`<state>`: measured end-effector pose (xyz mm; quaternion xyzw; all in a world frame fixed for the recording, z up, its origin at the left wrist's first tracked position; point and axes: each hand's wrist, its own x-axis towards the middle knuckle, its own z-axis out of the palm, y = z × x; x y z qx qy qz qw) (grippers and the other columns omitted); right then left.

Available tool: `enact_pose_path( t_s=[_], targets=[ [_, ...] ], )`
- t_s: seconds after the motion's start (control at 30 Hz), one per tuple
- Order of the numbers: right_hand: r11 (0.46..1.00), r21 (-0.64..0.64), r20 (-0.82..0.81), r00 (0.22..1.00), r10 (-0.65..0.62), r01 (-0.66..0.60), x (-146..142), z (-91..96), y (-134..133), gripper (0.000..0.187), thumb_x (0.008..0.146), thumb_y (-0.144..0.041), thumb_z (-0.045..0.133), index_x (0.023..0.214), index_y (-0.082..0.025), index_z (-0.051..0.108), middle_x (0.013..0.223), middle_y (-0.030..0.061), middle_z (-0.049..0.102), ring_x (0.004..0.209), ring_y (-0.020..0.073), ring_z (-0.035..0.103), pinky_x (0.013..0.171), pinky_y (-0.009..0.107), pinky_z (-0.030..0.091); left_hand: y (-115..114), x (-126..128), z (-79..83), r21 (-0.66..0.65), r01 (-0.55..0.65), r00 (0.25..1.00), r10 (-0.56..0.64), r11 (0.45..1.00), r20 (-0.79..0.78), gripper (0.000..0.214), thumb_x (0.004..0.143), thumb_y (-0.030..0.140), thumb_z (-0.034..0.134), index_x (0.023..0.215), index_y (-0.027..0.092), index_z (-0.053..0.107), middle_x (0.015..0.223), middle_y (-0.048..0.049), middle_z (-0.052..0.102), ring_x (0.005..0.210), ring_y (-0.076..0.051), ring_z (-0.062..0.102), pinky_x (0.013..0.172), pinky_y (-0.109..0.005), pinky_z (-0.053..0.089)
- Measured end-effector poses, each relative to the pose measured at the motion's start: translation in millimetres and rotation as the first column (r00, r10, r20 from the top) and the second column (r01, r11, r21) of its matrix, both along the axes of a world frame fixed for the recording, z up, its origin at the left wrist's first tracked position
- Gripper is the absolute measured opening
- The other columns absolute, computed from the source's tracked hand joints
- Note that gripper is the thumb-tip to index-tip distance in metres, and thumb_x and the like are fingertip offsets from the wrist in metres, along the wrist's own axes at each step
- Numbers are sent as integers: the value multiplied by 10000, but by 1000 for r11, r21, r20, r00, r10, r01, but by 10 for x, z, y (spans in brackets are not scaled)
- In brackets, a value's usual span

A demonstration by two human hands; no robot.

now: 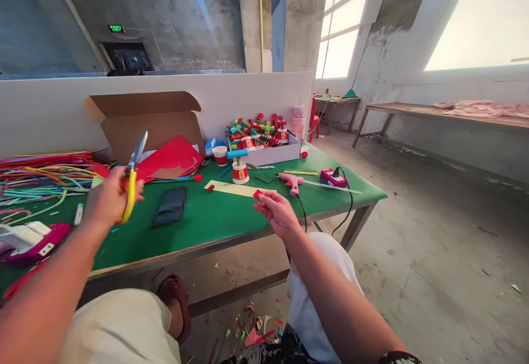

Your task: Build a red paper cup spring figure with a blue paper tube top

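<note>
My left hand [109,199] is closed around the yellow handles of a pair of scissors [133,174], whose blades point up over the green table [215,218]. My right hand [278,211] hovers at the table's front edge and pinches a small red paper piece [258,194] between thumb and fingers. Just beyond it lies a pale yellow paper strip [231,188]. A small decorated paper cup [240,172] stands behind the strip.
An open cardboard box [149,121] holds red sheets [171,157]. A white tray [270,155] is full of colourful craft pieces. A pink glue gun [291,182], a pile of pipe cleaners [41,179] and a dark pad [170,206] lie on the table. Scraps litter the floor.
</note>
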<state>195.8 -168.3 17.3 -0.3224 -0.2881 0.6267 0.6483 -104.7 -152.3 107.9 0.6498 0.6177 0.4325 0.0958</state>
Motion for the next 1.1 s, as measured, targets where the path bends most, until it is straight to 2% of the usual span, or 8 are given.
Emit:
enact_pose_path(
  t_s=[0.07, 0.1, 0.23, 0.37, 0.47, 0.63, 0.83, 1.1],
  targets=[
    [1000, -10, -26, 1000, 17, -17, -29, 1, -8, 321, 525, -280, 888, 741, -167, 678, 713, -18, 690, 563, 73, 585, 720, 274, 586, -97, 179, -164, -174, 120, 968, -76, 977, 240, 349, 877, 365, 577, 1143, 142, 532, 678, 56, 578, 531, -106, 588, 543, -256, 514],
    [1000, -17, -36, 999, 22, -23, -38, 4, -14, 318, 525, -276, 890, 731, -169, 672, 687, -26, 680, 557, 72, 583, 725, 274, 587, -164, 303, -257, -212, 217, 928, -134, 953, 349, 368, 842, 393, 603, 1100, 138, 541, 663, 48, 592, 524, -111, 593, 524, -241, 503],
    [997, -61, -32, 999, 44, -45, -85, 20, -62, 341, 479, -291, 908, 683, -165, 666, 638, -30, 669, 540, 68, 580, 672, 235, 573, -426, 862, -608, -188, 373, 802, -214, 909, 558, 583, 703, 579, 664, 1083, 156, 534, 709, 8, 627, 566, -163, 641, 522, -284, 523],
    [989, -62, 65, 989, 136, -132, -219, 0, -164, 335, 487, -321, 902, 664, -158, 669, 739, 5, 719, 530, 62, 575, 609, 224, 543, -500, 1165, -796, -144, 488, 711, -296, 861, 638, 637, 642, 556, 723, 1118, 185, 517, 797, -12, 654, 729, -186, 677, 607, -280, 533],
    [981, -61, 101, 977, 190, -184, -349, -42, -243, 328, 511, -345, 889, 672, -157, 674, 676, -7, 694, 541, 73, 586, 607, 224, 526, -487, 1212, -843, -95, 531, 659, -340, 842, 671, 587, 639, 469, 749, 1102, 209, 501, 795, 14, 631, 751, -153, 646, 631, -248, 526],
    [982, -30, 163, 969, 186, -184, -457, -76, -307, 319, 515, -348, 886, 660, -160, 674, 623, -23, 665, 537, 81, 582, 584, 217, 494, -474, 1195, -864, -91, 470, 675, -291, 878, 678, 514, 658, 390, 729, 1085, 228, 494, 753, 57, 544, 584, -77, 543, 489, -171, 433],
    [975, -49, 181, 959, 220, -215, -478, -78, -310, 339, 519, -366, 882, 683, -164, 666, 655, -19, 679, 560, 91, 604, 634, 238, 498, -453, 1159, -847, -92, 469, 632, -262, 878, 729, 500, 628, 360, 745, 1048, 215, 517, 710, 75, 527, 471, -47, 459, 400, -148, 350],
    [990, 8, 280, 951, 132, -140, -537, -119, -276, 328, 538, -422, 857, 623, -175, 658, 569, -25, 637, 506, 95, 561, 564, 242, 465, -450, 1160, -795, -81, 475, 627, -273, 876, 730, 468, 599, 291, 754, 999, 209, 525, 622, 103, 517, 450, -43, 456, 427, -150, 366]
  ],
)
